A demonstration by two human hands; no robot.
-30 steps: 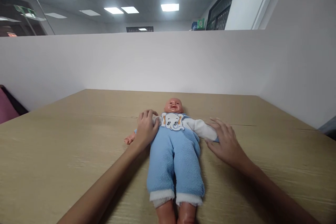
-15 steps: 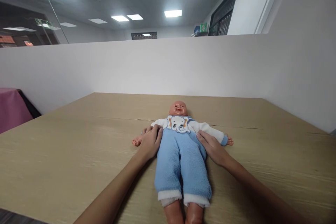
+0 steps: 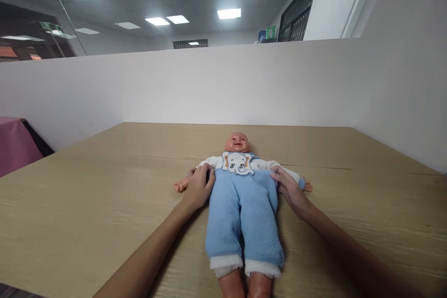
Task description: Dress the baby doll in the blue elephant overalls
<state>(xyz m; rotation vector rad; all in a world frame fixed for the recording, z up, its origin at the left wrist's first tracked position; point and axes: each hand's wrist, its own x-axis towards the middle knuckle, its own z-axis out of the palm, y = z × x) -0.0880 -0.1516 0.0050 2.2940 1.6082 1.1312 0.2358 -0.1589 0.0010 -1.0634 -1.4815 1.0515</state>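
Observation:
On its back lies a baby doll (image 3: 238,142), head toward the far side and arms spread out. It wears a white top with an elephant patch (image 3: 238,163) on the chest and fluffy blue pants (image 3: 226,223) with white cuffs. My left hand (image 3: 199,187) is closed at the pants' left waist edge, its other fingers by the doll's sleeve. On the other side my right hand (image 3: 288,190) pinches the waistband and pulls it outward. The doll's lower legs (image 3: 232,285) run out of view at the bottom.
The doll rests on a wide wooden table (image 3: 87,205). A white partition (image 3: 174,88) stands behind the table and along its right. Something pink (image 3: 16,146) with a dark edge is at the far left.
My right hand has moved outward and slightly up, stretching the waistband of the blue pants to the right. My left hand stays nearly in place.

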